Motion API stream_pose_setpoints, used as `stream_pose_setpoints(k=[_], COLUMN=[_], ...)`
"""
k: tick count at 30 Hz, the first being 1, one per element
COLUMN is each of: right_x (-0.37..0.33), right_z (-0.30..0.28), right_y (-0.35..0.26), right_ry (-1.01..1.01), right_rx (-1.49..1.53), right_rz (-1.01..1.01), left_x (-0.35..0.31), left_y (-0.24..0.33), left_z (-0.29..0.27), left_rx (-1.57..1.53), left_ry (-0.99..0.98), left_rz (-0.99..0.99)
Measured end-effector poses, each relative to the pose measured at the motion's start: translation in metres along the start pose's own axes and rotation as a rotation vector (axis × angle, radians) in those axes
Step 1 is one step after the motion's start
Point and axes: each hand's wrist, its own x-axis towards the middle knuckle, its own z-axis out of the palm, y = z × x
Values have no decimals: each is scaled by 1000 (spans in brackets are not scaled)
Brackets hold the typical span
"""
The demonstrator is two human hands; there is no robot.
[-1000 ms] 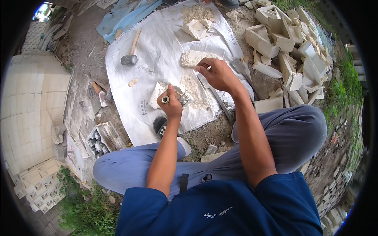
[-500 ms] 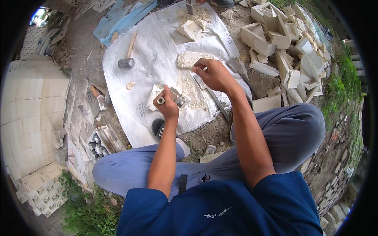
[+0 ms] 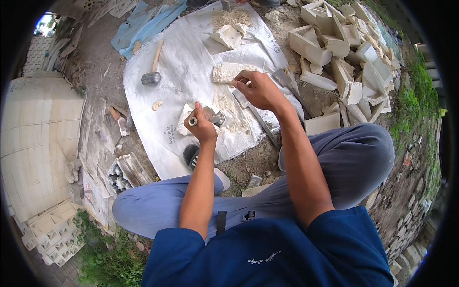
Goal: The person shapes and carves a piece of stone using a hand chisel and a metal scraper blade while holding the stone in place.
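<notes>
My left hand (image 3: 204,128) is closed round the handle of a metal-bladed hand tool (image 3: 210,115). The handle's round pale end points toward me, and the blade lies over a broken white chunk (image 3: 184,119) on the sheet. My right hand (image 3: 260,91) hangs over the near edge of a rough cream slab (image 3: 224,73), its fingers curled toward the thumb. What the fingertips hold, if anything, is too small to make out. Just below that hand lies a long-handled metal tool (image 3: 260,120). Pale crumbs (image 3: 234,128) are scattered beside the broken chunk.
A white sheet (image 3: 143,110) covers the ground before me. On it are a dark-headed mallet (image 3: 151,78) and a broken pale block (image 3: 226,36). Another flat-bladed tool (image 3: 282,77) lies at the right edge, near heaped pale block pieces (image 3: 334,43). A blue sheet (image 3: 138,31) lies far left.
My left hand and its tool have shifted slightly left and up. My right hand keeps nearly the same place and pose. The view has shifted a little.
</notes>
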Motion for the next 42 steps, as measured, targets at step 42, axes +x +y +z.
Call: stream_pose_setpoints(k=[42], right_x=[1], right_z=[8], right_y=[7], right_ry=[-86], right_rx=[-62], right_rz=[-38], left_x=[18], left_y=[-57], left_z=[-27], left_rx=[241], left_ry=[-496], left_rz=[-48])
